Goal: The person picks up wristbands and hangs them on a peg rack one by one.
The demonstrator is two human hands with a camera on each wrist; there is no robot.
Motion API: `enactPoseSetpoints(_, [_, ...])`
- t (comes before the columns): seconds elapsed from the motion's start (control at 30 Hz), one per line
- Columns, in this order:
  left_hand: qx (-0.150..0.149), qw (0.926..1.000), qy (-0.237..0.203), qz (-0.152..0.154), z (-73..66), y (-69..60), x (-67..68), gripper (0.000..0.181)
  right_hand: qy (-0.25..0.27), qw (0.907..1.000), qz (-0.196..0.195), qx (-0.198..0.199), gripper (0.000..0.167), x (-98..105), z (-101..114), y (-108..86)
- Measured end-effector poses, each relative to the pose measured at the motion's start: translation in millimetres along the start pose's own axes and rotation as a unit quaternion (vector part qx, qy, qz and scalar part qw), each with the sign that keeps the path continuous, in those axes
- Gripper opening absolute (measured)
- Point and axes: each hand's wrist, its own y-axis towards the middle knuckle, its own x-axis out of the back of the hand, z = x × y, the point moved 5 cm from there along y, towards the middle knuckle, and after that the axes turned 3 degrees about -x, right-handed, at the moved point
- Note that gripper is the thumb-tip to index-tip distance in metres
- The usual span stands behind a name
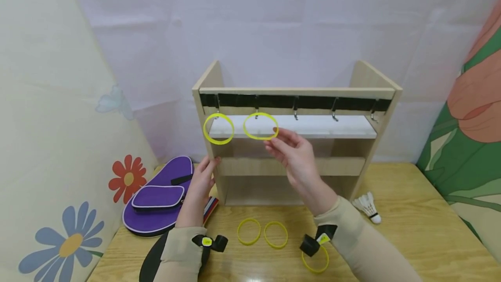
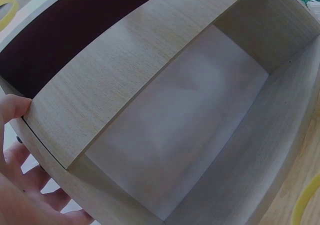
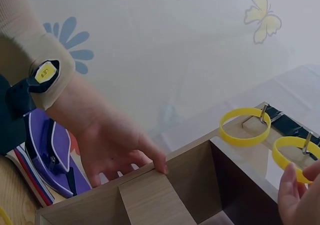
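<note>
My right hand (image 1: 299,158) pinches the near right edge of a yellow ring (image 1: 261,126) between thumb and fingers. This ring is held tilted at the second hook (image 1: 256,112) from the left; whether its weight rests on the hook I cannot tell. Another yellow ring (image 1: 218,129) hangs from the leftmost hook (image 1: 217,101). The hooks sit along a black strip (image 1: 274,101) on a wooden shelf (image 1: 291,166). My left hand (image 1: 201,182) grips the shelf's left side panel, its thumb on the front edge and fingers on the outer side in the left wrist view.
Three yellow rings lie on the wooden table (image 1: 399,238), one (image 1: 315,260) partly behind the right wrist camera. A purple racket case (image 1: 156,203) lies left of the shelf, beside a black object (image 1: 150,260). A shuttlecock (image 1: 367,208) lies at the right.
</note>
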Motion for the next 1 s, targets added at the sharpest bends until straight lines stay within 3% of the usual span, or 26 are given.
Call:
enactPoseSetpoints(0.23, [0.003, 1.0000, -0.002, 0.000, -0.5, 1.1, 0.2, 0.050, -0.025, 0.9996, 0.003, -0.009, 0.032, 0.6, -4.3, -0.4])
enactPoseSetpoints(1.0, [0.003, 0.9999, -0.009, -0.006, -0.4, -1.5, -1.6, 0.049, -0.051, 0.9986, 0.014, -0.007, 0.035, -0.1, -10.2, 1.1])
